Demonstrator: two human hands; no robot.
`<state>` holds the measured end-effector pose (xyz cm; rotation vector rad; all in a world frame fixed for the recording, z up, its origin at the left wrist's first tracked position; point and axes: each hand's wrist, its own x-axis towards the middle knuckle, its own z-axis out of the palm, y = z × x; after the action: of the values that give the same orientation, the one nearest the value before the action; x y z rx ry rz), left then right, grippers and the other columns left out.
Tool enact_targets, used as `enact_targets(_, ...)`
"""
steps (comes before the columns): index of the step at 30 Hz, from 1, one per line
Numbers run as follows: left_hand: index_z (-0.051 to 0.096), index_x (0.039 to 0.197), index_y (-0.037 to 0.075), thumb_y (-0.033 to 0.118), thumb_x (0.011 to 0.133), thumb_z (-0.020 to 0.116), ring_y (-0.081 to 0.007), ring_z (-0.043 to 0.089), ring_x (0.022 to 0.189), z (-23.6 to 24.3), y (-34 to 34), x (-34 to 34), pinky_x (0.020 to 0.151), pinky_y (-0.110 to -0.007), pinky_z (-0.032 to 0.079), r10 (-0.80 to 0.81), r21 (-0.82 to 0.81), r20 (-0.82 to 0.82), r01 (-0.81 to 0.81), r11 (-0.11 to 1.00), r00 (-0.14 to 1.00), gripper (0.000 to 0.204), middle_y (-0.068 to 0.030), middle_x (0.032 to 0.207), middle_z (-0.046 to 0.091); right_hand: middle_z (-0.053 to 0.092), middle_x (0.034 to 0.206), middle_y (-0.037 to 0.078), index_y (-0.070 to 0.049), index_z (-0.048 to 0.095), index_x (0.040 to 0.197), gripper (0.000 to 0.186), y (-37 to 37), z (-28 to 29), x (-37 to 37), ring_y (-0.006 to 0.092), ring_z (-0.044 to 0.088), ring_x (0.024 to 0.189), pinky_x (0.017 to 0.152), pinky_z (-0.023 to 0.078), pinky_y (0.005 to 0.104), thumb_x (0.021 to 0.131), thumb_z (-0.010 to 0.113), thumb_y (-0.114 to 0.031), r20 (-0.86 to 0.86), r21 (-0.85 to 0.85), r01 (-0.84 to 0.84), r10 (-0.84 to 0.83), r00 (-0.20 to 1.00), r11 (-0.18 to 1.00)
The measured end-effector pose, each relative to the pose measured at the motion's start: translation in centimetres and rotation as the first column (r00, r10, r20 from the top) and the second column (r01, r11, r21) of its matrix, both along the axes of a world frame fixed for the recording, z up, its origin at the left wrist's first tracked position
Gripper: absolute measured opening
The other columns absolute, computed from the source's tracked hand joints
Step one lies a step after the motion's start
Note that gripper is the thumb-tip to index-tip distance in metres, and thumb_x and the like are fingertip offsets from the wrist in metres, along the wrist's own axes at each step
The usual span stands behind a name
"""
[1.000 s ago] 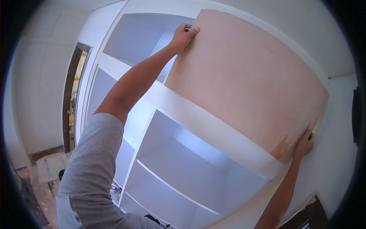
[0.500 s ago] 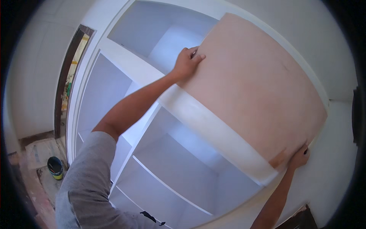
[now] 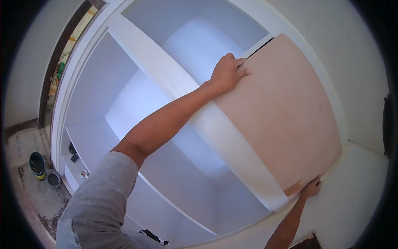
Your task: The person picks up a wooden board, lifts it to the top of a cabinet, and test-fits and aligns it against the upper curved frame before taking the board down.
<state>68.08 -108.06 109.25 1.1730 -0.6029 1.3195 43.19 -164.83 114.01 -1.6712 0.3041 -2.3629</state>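
Now pinching pinkish panel at three o'clock with left hand at one; touching lower edge with right hand at four, finger closure impossible to tell; baring divider covered moments ago, apparently lining up better.

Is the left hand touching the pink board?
Touching: in the head view, the left hand rests its thumb on the pink board near its left edge.

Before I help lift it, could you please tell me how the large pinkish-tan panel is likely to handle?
The pinkish-tan panel is probably stiff: no fold or crease shows across its face. It may be awkward to balance, being broad, with the left hand and right hand at opposite ends. Its smooth-looking surface might be slippery.
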Motion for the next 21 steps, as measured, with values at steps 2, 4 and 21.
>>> enact_targets(2,0.074,0.121,0.011,0.036,0.091,0.073,-0.0305,0.054,0.089,0.0,-0.3,0.5,0.079,-0.042,0.047,0.031,0.007,0.001,-0.031,0.999,1.0,0.039,-0.014,0.091,0.054,0.072,0.092,0.019,0.007,0.07,0.095,0.063,0.0,0.0,0.2,0.0318,0.066,0.083,0.076,0.052,0.0449,0.1,0.058,-0.054,0.003,-0.016,0.004,-0.004,1.0,1.0)
enact_targets(4,0.074,0.121,0.01,0.036,0.092,0.073,-0.0314,0.054,0.089,-0.3,-0.4,0.9,0.079,-0.043,0.046,0.058,0.013,0.006,-0.058,0.998,0.998,0.039,-0.0146,0.091,0.054,0.072,0.094,0.019,0.007,0.07,0.096,0.064,-0.3,0.6,-0.2,0.0328,0.067,0.085,0.079,0.052,0.0454,0.1,0.056,-0.056,-0.032,0.024,0.057,-0.056,0.998,0.998)
enact_targets(21,0.073,0.116,0.008,0.03,0.09,0.073,-0.034,0.055,0.091,-0.1,-0.4,1.1,0.082,-0.046,0.046,0.068,-0.091,0.029,-0.065,0.994,0.997,0.034,-0.0168,0.09,0.057,0.071,0.095,0.02,0.006,0.069,0.098,0.061,1.8,0.2,1.5,0.0324,0.066,0.086,0.081,0.052,0.0445,0.099,0.056,-0.053,-0.011,0.091,0.05,-0.049,0.999,0.995)
